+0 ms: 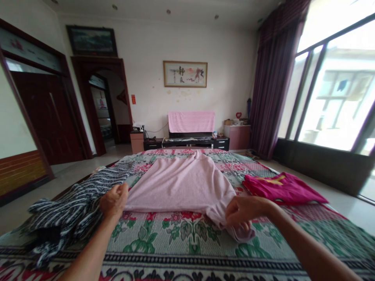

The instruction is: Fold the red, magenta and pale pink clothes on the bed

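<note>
A pale pink top (178, 181) lies spread flat in the middle of the flower-patterned bed cover (181, 242). My left hand (113, 201) is closed in a pinch on the top's near left corner. My right hand (242, 212) is closed on the near right part of the top, where a sleeve bunches under the fingers.
A black-and-white striped garment (73, 208) lies heaped at the left of the bed. A folded magenta shirt (283, 188) rests at the right edge. Beyond the bed stand a low dark cabinet (187, 143) with a pink cloth, dark doors at left, large windows at right.
</note>
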A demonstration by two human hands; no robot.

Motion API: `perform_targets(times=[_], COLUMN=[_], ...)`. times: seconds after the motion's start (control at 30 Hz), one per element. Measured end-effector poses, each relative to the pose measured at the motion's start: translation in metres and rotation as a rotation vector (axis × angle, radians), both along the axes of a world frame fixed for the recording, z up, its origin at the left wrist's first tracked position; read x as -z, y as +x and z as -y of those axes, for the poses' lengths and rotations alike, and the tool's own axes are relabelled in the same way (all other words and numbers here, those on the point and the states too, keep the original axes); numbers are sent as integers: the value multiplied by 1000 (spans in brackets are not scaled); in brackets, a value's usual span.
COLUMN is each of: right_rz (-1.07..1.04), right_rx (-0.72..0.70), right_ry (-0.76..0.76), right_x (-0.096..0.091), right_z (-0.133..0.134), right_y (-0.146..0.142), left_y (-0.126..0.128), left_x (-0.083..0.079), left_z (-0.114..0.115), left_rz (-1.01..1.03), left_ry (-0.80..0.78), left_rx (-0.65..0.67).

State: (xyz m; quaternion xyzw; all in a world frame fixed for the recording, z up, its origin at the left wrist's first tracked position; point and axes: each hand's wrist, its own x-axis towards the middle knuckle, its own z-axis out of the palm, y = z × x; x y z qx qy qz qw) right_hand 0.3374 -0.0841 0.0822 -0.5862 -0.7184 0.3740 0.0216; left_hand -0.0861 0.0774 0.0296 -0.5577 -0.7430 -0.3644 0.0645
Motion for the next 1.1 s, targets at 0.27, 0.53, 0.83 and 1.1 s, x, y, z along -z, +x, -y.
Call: perform_targets(times=[0.27, 0.53, 0.83, 1.1], right_rz=[15, 84, 234, 288], right_rx=[554, 834, 879, 939], right_ry=[614, 850, 700, 667], right_x=[33, 54, 61, 76], right_z=[-31, -83, -140, -160], right_y=[42, 60, 70, 57], left_y=[87, 146, 143, 143], left_x=[-3, 33, 45, 45], left_z=[13, 18, 16, 17], left_rz=[-348, -366, -350, -355], left_ry=[-18, -47, -6, 0], left_rx=[529, 754, 786, 783])
